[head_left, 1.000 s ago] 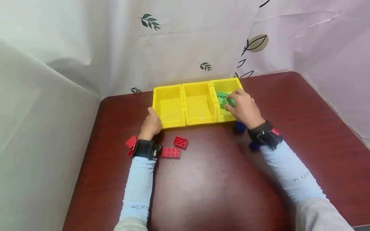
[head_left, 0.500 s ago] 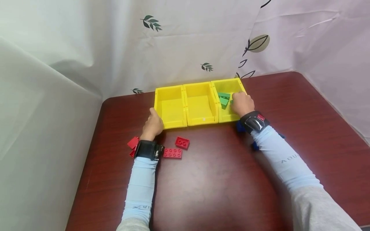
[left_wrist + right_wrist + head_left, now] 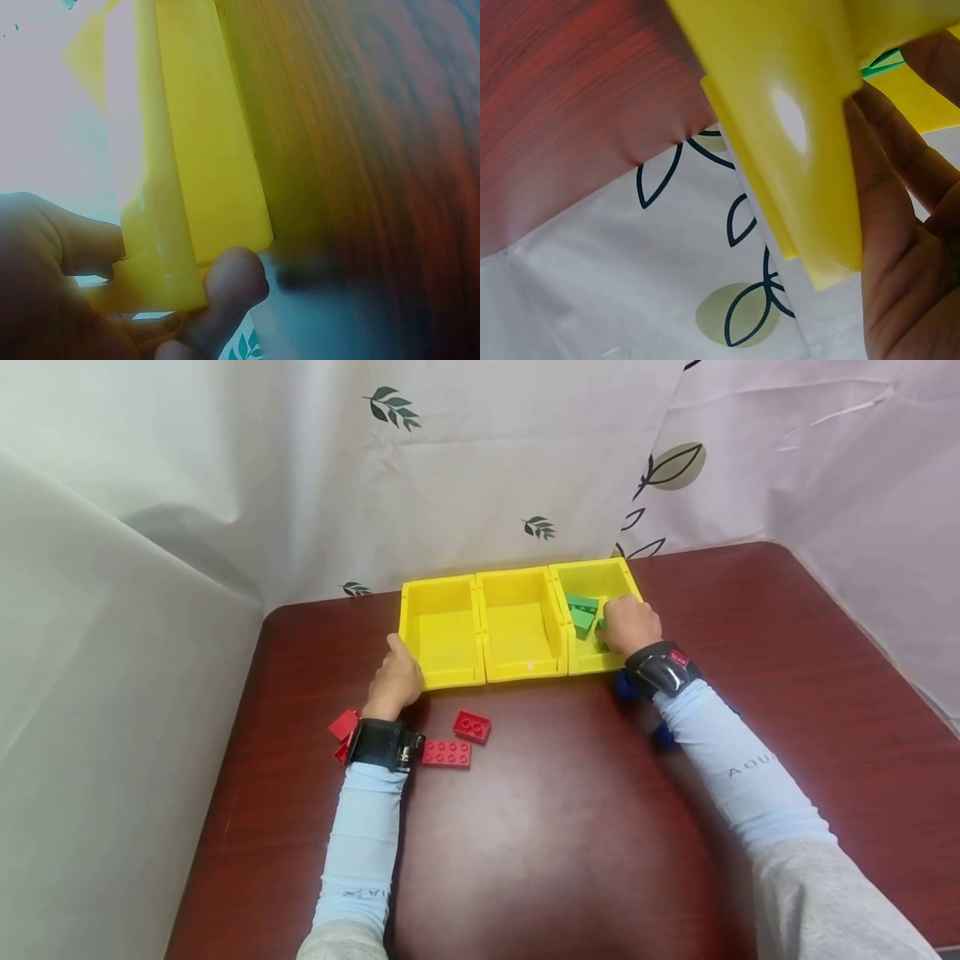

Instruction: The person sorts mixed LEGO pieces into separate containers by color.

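Three joined yellow bins stand in a row at the table's back. My left hand grips the left bin's outer wall; in the left wrist view thumb and fingers pinch its yellow edge. Inside the right bin, my right hand has its fingers curled down at a green brick, mostly hidden by the hand. More green bricks lie beside it in that bin. In the right wrist view, the right hand is against the bin wall, with a sliver of green by the fingers.
Two red bricks lie on the table before the bins, and more red bricks sit left of the left wrist. Blue bricks are partly hidden under the right forearm. A patterned white curtain hangs behind the table.
My right hand has lowered the green brick into the right bin and moved slightly left, then stayed nearly still. The left hand keeps its grip on the bin.
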Demonstrator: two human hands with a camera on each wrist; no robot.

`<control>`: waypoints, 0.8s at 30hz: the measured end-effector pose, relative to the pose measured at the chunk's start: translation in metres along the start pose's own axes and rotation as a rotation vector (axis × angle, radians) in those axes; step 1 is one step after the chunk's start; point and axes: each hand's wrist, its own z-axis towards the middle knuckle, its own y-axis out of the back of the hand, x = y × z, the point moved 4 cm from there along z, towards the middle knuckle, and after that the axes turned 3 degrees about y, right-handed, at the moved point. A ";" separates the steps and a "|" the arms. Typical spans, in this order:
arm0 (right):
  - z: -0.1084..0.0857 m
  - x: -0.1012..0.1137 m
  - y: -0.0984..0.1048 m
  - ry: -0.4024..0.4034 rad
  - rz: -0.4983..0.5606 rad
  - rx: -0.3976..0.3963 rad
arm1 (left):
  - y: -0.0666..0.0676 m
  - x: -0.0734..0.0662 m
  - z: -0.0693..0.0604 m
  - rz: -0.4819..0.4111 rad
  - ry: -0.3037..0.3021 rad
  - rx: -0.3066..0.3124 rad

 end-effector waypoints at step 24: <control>-0.052 -0.022 0.057 0.068 0.089 -0.046 | 0.001 -0.001 0.001 0.005 -0.007 0.019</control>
